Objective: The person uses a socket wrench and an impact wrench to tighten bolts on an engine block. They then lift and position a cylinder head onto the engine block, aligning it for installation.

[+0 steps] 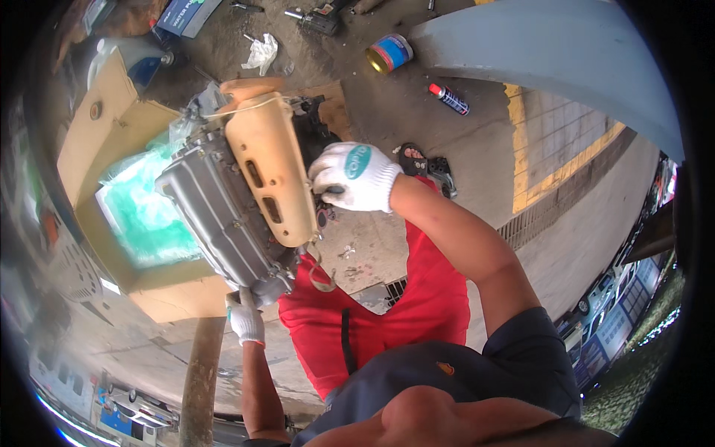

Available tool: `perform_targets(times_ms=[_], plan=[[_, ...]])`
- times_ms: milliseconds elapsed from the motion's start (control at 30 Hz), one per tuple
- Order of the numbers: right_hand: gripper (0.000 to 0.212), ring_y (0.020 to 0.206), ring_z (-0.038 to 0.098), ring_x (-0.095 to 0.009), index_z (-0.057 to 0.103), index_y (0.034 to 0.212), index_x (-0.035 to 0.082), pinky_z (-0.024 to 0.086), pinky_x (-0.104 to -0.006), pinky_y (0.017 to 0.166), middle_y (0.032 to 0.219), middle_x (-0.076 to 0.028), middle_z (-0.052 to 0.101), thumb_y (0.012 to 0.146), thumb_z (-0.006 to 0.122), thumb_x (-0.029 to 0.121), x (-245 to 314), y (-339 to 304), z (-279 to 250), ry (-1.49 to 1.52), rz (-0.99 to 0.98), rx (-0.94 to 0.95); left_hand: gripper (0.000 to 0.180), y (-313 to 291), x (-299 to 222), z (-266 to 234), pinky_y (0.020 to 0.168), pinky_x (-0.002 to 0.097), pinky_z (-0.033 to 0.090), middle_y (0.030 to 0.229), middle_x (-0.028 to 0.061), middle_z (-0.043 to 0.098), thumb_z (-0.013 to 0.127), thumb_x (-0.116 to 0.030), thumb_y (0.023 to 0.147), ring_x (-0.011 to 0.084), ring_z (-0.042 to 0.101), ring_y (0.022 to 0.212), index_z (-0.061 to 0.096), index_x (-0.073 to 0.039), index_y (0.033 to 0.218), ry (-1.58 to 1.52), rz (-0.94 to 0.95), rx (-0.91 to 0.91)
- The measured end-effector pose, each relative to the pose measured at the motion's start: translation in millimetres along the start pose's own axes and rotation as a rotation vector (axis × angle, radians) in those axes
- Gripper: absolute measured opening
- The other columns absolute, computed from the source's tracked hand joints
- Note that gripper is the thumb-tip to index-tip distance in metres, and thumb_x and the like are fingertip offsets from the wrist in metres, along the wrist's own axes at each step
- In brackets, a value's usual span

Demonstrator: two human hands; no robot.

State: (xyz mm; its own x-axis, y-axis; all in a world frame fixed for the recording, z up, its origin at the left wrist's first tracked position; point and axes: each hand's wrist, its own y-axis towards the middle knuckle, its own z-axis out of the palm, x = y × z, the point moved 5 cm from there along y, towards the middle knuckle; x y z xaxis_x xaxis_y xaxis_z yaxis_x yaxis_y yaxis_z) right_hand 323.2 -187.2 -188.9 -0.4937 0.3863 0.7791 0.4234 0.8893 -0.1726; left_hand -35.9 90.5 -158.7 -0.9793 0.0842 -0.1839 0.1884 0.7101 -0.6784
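Observation:
An engine lies in front of me at the left, with a ribbed grey valve cover along its top. Beside the cover runs a tan metal heat shield with slotted openings. Wearing a white glove, my right hand is at the shield's right side, fingers curled and thumb drawn in. Whatever it grips is hidden. My left hand, also gloved, reaches to the near end of the engine, where the housing hides most of its fingers. A thin strap or wire hangs by the shield's near end.
Left of the engine stands an open cardboard box holding green plastic wrapping. On the floor ahead are a paint can, a spray can, a crumpled white rag and a power tool. A grey curved post rises at the upper right.

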Motion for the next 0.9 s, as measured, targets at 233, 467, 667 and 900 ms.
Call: perform_targets(times_ms=[233,467,667,900], plan=[[0.031,0.118,0.07,-0.032,0.081,0.116,0.016,0.054,-0.0459,0.107,0.121,-0.007,0.078,0.092,0.077,0.034,-29.3,-44.9,-13.6,0.08,0.25,-0.155,0.041,-46.8,-43.3,13.8,0.073,0.0376,0.059,0.099,0.0158,0.073,0.069,-0.033,0.106,0.0235,0.072,0.081,0.062,0.006,0.118,0.097,0.194,0.057],[0.02,0.114,0.072,-0.031,0.082,0.105,0.011,0.057,-0.0434,0.101,0.109,-0.009,0.079,0.089,0.079,0.023,-31.5,-54.7,-22.7,0.028,0.284,-0.352,0.043,-73.8,-61.7,14.3,0.086,0.0427,0.059,0.11,0.0206,0.075,0.081,-0.025,0.098,0.0308,0.075,0.095,0.064,0.007,0.122,-0.001,0.277,0.206],[0.033,0.121,0.07,-0.033,0.081,0.114,0.005,0.053,-0.041,0.108,0.128,-0.016,0.074,0.093,0.078,0.031,-59.1,-87.3,-26.8,-0.007,0.612,-0.293,0.056,-120.3,-85.8,24.7,0.093,0.0507,0.058,0.117,0.0259,0.072,0.086,-0.032,0.09,0.0426,0.072,0.109,0.061,0.001,0.129,0.104,0.313,0.397],[0.056,0.124,0.07,-0.029,0.072,0.134,-0.001,0.052,-0.038,0.105,0.135,-0.019,0.073,0.098,0.076,0.042,-119.4,-91.4,-29.0,0.1,0.803,-0.326,0.061,-137.4,-118.7,45.3,0.082,0.0537,0.06,0.108,0.0227,0.074,0.08,-0.061,0.087,0.0421,0.075,0.096,0.068,-0.005,0.11,0.331,0.439,0.425]])
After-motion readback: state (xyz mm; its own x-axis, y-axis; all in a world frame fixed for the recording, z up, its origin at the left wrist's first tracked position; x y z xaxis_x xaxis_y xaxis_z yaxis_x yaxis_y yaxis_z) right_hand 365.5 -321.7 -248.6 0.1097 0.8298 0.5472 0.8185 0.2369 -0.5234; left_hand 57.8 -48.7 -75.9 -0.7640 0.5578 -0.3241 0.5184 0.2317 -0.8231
